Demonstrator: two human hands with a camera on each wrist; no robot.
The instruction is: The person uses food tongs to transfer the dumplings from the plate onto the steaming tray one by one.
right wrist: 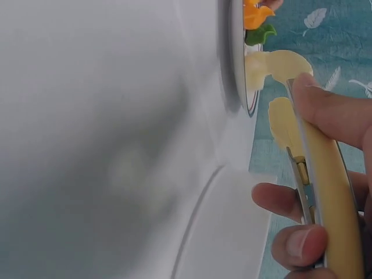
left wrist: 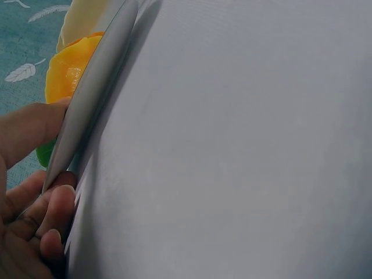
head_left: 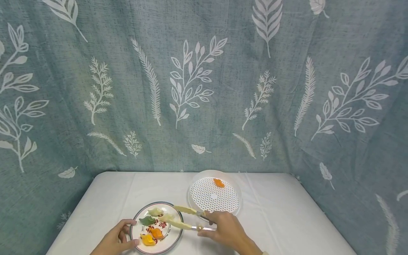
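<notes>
My left hand (head_left: 116, 236) holds the left rim of a round plate (head_left: 174, 236) between thumb and fingers; in the left wrist view the plate (left wrist: 96, 96) shows edge-on. Several dumpling-shaped pieces lie on it: a green piece (head_left: 147, 221), an orange piece (head_left: 156, 233), a yellow piece (head_left: 148, 239) and pale pieces (head_left: 155, 211). My right hand (head_left: 224, 228) grips metal tongs (right wrist: 331, 197) with cream tips. The tongs' arms stand apart, their tips over the plate's right side. One tip is near a pale piece (head_left: 165, 217); whether they touch I cannot tell.
Behind the tongs sits a round white tray with a perforated bottom (head_left: 210, 199), holding one orange piece (head_left: 218, 182) near its back. A white cloth (head_left: 271, 212) covers the table. Green curtains (head_left: 204, 88) with white leaf prints hang behind and at both sides.
</notes>
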